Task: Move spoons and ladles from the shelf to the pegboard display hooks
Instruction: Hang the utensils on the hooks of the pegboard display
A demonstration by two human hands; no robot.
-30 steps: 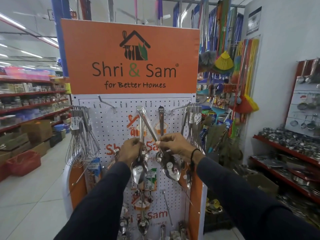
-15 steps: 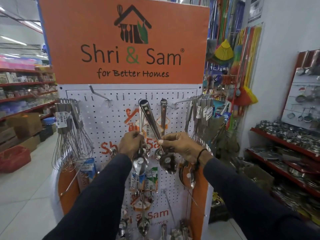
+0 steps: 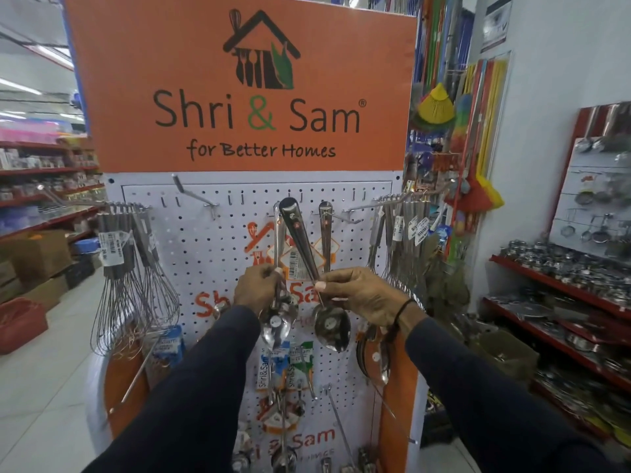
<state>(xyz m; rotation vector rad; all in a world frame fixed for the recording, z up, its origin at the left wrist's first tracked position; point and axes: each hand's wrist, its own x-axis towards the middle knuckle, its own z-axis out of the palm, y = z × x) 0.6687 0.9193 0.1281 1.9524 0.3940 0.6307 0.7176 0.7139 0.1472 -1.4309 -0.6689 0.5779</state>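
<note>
A white pegboard (image 3: 205,254) stands under an orange sign. My left hand (image 3: 256,285) grips the handle of a steel serving spoon (image 3: 277,324) that hangs upright against the board. My right hand (image 3: 358,295) pinches the neck of a second steel spoon (image 3: 332,327); its handle tilts up to the left, its tip close to the board's top hooks. Behind it a third spoon (image 3: 326,230) hangs from a hook. An empty hook (image 3: 191,194) sticks out at the upper left of the board.
Wire whisks (image 3: 133,285) hang at the board's left, more utensils (image 3: 403,240) at its right. Packaged items and spoons hang lower down. Red shelves of steelware (image 3: 560,278) stand at the right. Boxes and a red basket (image 3: 20,324) line the left aisle.
The view has come closer to the pegboard. Both hands hold their spoons as before; the right spoon's handle has lifted closer to the top hooks.
</note>
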